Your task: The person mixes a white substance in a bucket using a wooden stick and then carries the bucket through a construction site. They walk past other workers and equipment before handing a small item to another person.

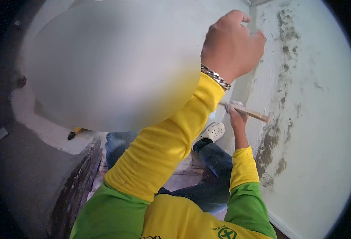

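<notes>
Head view: a yellow-and-green shirt [175, 211] fills the foreground beside a pale wall [323, 119] marked with grey patches [268, 147]. The wall bounds the right side, meeting another pale surface at a corner near the top. On the left, a grey surface [32, 175] ends in a dark, rough edge; a yellow-handled tool [77, 130] lies near its pale border. A large blur [111, 63] hides much of the upper left. Between the wall and the dark edge, a white clog [216, 130] and jeans [215, 159] take up part of the room low down, and the left arm crosses the middle.

The right hand [238, 115], wrapped round a wooden bar [257, 114], has it below the left hand [233, 47], one end toward the wall (whether they touch cannot be told). The left hand, a chain [215, 75] at its wrist, reaches up near the corner, fingers bent and two tips apart; its palm is hidden, so its grip cannot be judged.
</notes>
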The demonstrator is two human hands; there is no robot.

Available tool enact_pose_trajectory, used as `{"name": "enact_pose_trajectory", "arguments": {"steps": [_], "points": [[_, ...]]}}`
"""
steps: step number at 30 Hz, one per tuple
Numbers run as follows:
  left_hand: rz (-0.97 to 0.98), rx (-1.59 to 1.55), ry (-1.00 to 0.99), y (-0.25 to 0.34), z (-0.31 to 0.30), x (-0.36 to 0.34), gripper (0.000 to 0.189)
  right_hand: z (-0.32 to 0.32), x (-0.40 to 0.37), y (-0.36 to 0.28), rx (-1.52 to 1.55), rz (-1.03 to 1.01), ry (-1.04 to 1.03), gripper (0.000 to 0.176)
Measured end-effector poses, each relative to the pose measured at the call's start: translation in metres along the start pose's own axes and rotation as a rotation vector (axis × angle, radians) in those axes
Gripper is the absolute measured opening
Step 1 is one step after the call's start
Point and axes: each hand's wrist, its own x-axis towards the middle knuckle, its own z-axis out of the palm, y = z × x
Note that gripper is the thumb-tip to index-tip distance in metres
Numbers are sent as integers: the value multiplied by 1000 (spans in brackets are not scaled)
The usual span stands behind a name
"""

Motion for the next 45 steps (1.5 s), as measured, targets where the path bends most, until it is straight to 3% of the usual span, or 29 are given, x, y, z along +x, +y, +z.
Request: {"name": "enact_pose_trajectory", "arguments": {"steps": [2, 5, 7, 8, 10, 12, 16, 20, 22, 23, 25, 26, 27, 28, 30, 32, 35, 36, 37, 38, 40, 41, 42, 44, 45], "points": [[26, 29, 49, 10, -9, -1, 40, 6, 12, -12, -306, -272, 29, 14], [34, -228, -82, 38, -46, -3, 50, -5, 4, 5, -285, -220, -41, 16], [-176, -237, -157, 47, -58, 3, 44, -12, -3, 22, -290, -235, -99, 16], [-178, -241, -153, 47, -55, 0, 44, -13, -6, 26, -318, -213, -65, 16], [17, -128, 90, 48, -46, -8, 43, -2, -5, 9, -342, -188, -29, 16], [16, -210, 17, 36, -50, 0, 43, 3, 2, -27, -552, -286, -30, 18], [-41, -390, -106, 38, -64, 4, 43, -7, -7, -1, -398, -188, -61, 20], [-81, -388, -52, 47, -52, 4, 43, 7, -24, -10, -381, -18, -67, 17], [-86, -45, 155, 56, -32, 1, 43, 11, -19, -29, -198, -61, 22, 21], [-81, -48, 148, 55, -36, 2, 43, 3, -15, -22, -525, -239, 69, 23], [-149, -363, -82, 48, -53, 6, 43, 0, -27, 12, -502, -329, 57, 22], [-147, -363, -82, 48, -53, 7, 43, -3, -36, 21, -477, -419, 37, 20], [-149, -366, -85, 48, -54, 8, 42, 5, -50, 9, -662, -316, -5, 19], [-155, -368, -89, 48, -54, 7, 42, 24, -63, -1, -280, -116, 58, 19], [-123, -350, -45, 35, -38, 9, 42, 48, -62, -28, 49, 196, 92, 18], [-83, -334, -13, 34, -32, 10, 42, 50, -48, -33, 73, 170, 125, 17], [-174, -467, -120, 45, -38, 4, 41, 47, -29, -47, 46, 99, 113, 16], [-125, -290, -31, 50, -32, 1, 41, 46, -27, -51, 2, 56, 76, 15], [-72, -112, 55, 52, -29, -1, 41, 46, -29, -49, 80, 170, 26, 17], [-71, -114, 57, 50, -32, 1, 41, 43, -31, -45, 78, 167, 26, 17], [-143, -484, -58, 42, -41, 6, 40, 27, -33, -21, -280, 165, -152, 14], [-144, -485, -56, 38, -40, 7, 40, 9, -25, 32, -183, 16, -174, 16], [-119, -498, -61, 34, -38, 8, 40, -1, -21, 29, -183, 16, -175, 16], [-91, -513, -72, 36, -41, 8, 40, -9, -5, 5, -258, -216, -114, 17], [-130, -511, -109, 40, -48, 7, 40, -9, 5, -7, -500, -233, -74, 21]]}}
